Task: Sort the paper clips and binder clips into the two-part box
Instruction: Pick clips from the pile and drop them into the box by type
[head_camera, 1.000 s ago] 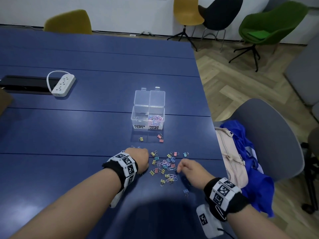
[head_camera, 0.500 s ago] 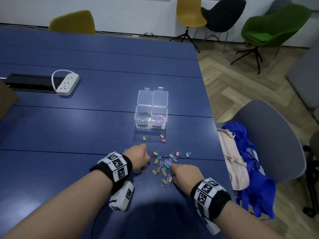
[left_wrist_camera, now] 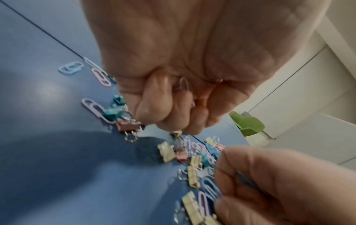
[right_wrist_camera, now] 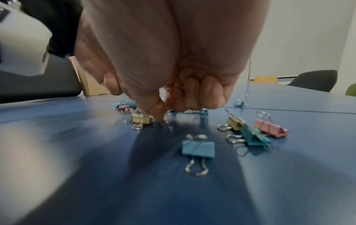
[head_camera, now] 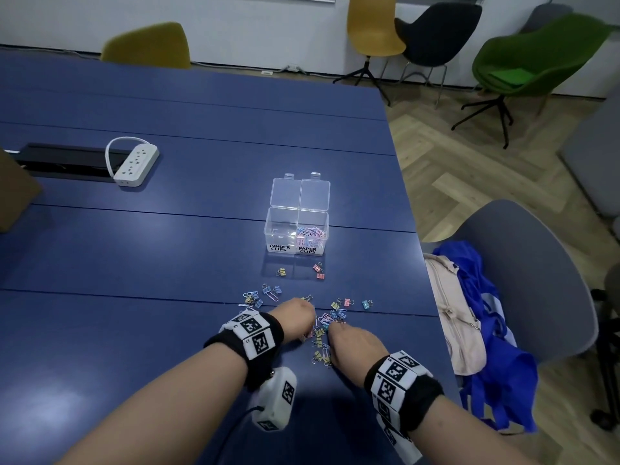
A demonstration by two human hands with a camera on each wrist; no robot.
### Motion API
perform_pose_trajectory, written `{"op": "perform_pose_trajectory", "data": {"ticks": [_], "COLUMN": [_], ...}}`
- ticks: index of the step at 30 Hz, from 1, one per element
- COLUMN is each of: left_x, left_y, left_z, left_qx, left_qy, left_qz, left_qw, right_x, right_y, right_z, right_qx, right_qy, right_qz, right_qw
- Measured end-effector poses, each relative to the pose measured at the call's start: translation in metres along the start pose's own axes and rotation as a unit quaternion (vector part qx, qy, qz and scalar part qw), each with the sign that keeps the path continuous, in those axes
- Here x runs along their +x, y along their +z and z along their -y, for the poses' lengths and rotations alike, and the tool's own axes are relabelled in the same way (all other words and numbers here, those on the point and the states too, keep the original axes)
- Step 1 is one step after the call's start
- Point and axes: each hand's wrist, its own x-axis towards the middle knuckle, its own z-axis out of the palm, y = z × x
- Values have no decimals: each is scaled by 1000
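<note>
At lower centre of the head view, clips are pinched from the scattered pile (head_camera: 327,325) by the curled left hand (head_camera: 297,318) and right hand (head_camera: 355,344), the two-part box (head_camera: 297,229) lying straight above, nearer the left.

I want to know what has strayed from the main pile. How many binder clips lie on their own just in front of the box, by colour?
Yellow binder clip: 1
Pink binder clips: 2
Total: 3
</note>
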Motion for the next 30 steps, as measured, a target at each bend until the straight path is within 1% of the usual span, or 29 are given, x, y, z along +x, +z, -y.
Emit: {"op": "perform_pose_trajectory", "data": {"ticks": [2,3,4,6,7,9,12,14,16,17,19,20,21,23,24,25,26,27,28,29,30], "left_x": [-2,-5,-7,-12,-14,-16,-19,-23,-27,-27,-24,-21,-18,-13,-10,-7,-4,-1,2,4,6], "left_y": [7,10,13,17,19,20,20,20,18,16,10,7,4,-2,-5,-7,-10,-13,-16,-17,-17], "left_z": [-5,-6,-5,-1,1,5,14,19,21,20,16,13,9,2,-1,-4,-7,-8,-10,-10,-10], "left_qx": [11,31,67,167,210,261,274,266,241,225,207,211,225,277,310,342,368,382,388,395,404], "left_qy": [20,41,62,95,105,117,130,139,138,136,134,133,131,128,129,130,132,137,143,148,153], "left_qz": [-10,-29,-50,-84,-89,-83,-75,-73,-88,-108,-155,-168,-169,-140,-116,-92,-75,-66,-58,-51,-42], "left_qw": [1000,998,995,978,968,955,950,951,957,959,957,954,951,942,935,926,917,912,909,905,901], "right_x": [-2,-3,-3,-6,-8,-10,-10,-9,-8,-7,-3,-1,0,2,2,3,3,3,3,4,4], "right_y": [-3,-5,-7,-12,-14,-15,-12,-11,-10,-10,-10,-10,-11,-15,-18,-20,-21,-22,-22,-21,-19], "right_z": [-2,-4,-7,-15,-20,-29,-40,-44,-45,-45,-44,-44,-43,-42,-41,-40,-39,-38,-37,-37,-36], "right_qx": [74,114,146,202,232,275,324,371,443,484,573,606,631,681,694,690,662,605,525,436,353], "right_qy": [10,18,23,31,39,63,89,98,111,123,152,166,178,191,191,185,174,160,137,110,91], "right_qz": [-7,-14,-24,-54,-69,-92,-111,-104,-85,-79,-74,-76,-80,-86,-86,-80,-69,-57,-47,-37,-25], "right_qw": [997,993,989,977,969,955,935,918,886,863,802,774,751,702,689,695,726,778,839,893,931]}}
